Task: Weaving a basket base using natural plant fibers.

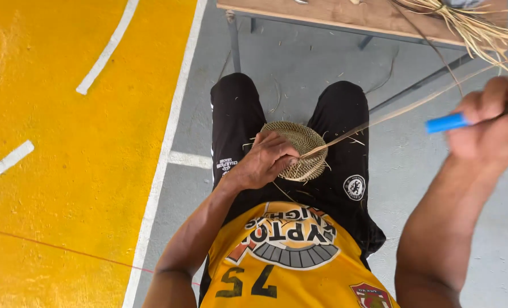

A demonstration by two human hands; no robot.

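Grey concrete floor (413, 171) underfoot, a yellow painted area (66, 171) with white lines (168, 131) alongside, and a wooden table (345, 14) on metal legs (234, 43) ahead, in daylight.

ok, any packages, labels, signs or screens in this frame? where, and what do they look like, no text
No packages, signs or screens.
Chest print: on the yellow jersey, an arched black, white and orange graphic.
Number print: low on the jersey, dark digits.
Shield patch: at the jersey's bottom edge, red and dark.
Round badge: on the black shorts' leg, right of the woven disc, white ring.
Small white print: on the other leg, beside the left hand.
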